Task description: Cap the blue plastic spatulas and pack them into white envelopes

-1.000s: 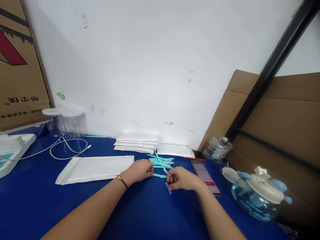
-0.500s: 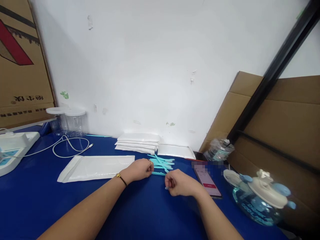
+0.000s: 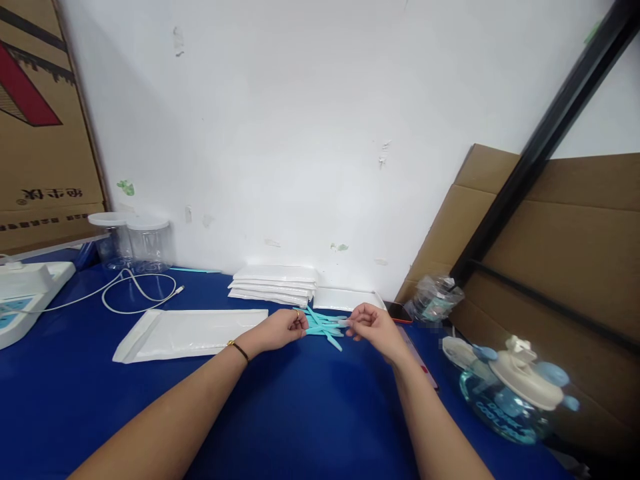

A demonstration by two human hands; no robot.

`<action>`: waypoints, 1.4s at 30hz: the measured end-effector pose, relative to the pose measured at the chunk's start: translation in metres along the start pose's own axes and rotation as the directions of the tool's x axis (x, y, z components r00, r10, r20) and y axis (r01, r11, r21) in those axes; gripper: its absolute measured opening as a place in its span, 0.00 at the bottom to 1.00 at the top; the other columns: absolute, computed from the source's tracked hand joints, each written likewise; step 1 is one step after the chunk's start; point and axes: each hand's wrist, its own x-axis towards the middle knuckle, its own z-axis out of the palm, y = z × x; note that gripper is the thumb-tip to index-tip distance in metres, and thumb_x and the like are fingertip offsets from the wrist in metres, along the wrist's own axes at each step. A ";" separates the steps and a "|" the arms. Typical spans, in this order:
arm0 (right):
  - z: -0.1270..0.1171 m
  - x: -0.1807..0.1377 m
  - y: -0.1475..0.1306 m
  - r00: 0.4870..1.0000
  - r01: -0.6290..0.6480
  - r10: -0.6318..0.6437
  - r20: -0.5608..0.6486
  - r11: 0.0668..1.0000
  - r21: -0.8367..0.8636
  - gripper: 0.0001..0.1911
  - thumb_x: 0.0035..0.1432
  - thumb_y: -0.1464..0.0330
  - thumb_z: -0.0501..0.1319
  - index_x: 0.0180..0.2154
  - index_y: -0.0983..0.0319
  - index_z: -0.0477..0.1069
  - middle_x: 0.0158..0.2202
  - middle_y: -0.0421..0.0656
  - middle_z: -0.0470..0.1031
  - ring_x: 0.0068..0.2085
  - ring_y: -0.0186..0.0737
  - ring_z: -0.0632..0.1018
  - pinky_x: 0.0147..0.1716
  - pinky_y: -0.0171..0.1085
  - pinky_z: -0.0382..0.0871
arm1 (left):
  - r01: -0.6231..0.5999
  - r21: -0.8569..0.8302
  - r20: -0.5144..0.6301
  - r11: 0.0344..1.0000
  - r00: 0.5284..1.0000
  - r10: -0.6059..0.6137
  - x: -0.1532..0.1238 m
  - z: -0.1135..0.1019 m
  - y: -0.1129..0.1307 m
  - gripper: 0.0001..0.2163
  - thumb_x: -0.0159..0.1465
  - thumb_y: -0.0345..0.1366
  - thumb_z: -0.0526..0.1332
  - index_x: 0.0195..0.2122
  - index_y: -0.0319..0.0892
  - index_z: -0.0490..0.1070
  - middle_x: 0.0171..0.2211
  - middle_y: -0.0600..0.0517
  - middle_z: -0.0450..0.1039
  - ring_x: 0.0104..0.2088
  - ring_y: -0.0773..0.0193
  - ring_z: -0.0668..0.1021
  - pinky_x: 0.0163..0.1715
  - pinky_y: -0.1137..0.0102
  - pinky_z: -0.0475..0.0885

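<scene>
My left hand [image 3: 284,329] is closed in a pinch on the left end of a slim turquoise eyebrow razor [image 3: 324,327], held level just above the table. At its right end, my right hand [image 3: 371,328] pinches the whitish, see-through tip between thumb and fingers. Behind and below it lies a loose pile of similar turquoise razors [image 3: 334,343], partly hidden by the held one and my fingers. A white padded envelope [image 3: 200,330] lies flat beside my left wrist.
Stacked white padded envelopes [image 3: 273,283] sit by the wall, with another envelope [image 3: 345,299] beside them. A phone [image 3: 424,368] lies partly behind my right forearm. A blue-tinted bottle [image 3: 505,400] stands right; clear jars [image 3: 149,247], a white cable [image 3: 143,308] and power strip [image 3: 37,300] are left.
My right hand has moved up and right, and now pinches the razor's right end. The left hand has shifted slightly up, lifting the razor from the table over the pile.
</scene>
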 end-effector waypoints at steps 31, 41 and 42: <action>0.016 0.006 0.028 0.971 0.237 -0.200 0.131 0.722 -0.650 0.15 0.47 0.63 0.64 0.39 0.61 0.71 0.37 0.43 0.74 0.40 0.42 0.73 0.41 0.40 0.65 | -0.008 0.337 -0.059 0.941 0.998 0.030 0.000 0.007 0.005 0.09 0.56 0.36 0.56 0.37 0.44 0.70 0.31 0.53 0.71 0.31 0.64 0.72 0.29 0.74 0.63; 0.034 0.016 0.030 0.920 0.368 -0.074 0.385 0.501 -0.783 0.25 0.57 0.57 0.56 0.54 0.59 0.60 0.50 0.48 0.64 0.51 0.47 0.66 0.49 0.44 0.59 | -0.078 0.459 -0.139 0.885 0.978 0.158 -0.005 0.002 0.002 0.27 0.49 0.47 0.65 0.50 0.45 0.64 0.49 0.47 0.64 0.50 0.53 0.66 0.48 0.64 0.62; 0.034 0.013 0.027 0.910 0.393 -0.083 0.407 0.492 -0.777 0.21 0.58 0.59 0.56 0.52 0.58 0.62 0.48 0.47 0.65 0.48 0.45 0.67 0.47 0.42 0.61 | -0.093 0.475 -0.123 0.875 0.978 0.170 -0.005 0.005 0.002 0.30 0.48 0.49 0.65 0.52 0.46 0.62 0.51 0.46 0.63 0.52 0.52 0.64 0.50 0.63 0.61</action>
